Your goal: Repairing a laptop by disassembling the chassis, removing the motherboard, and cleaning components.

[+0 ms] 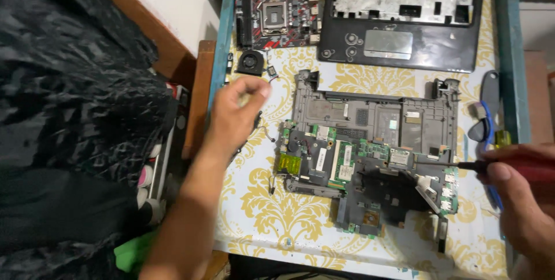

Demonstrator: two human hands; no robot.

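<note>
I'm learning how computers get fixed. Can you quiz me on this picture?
1. True or false: the right hand holds a screwdriver.
2. Which lies nearest the left hand? A small black fan; B scissors; C laptop palmrest.
3. What pattern covers the table?

Key: 1 true. 2 A. 3 Yellow floral swirls on white.

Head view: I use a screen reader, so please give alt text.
A right hand holds a screwdriver over an opened laptop base on a patterned table. The left hand hovers near a small fan.
</note>
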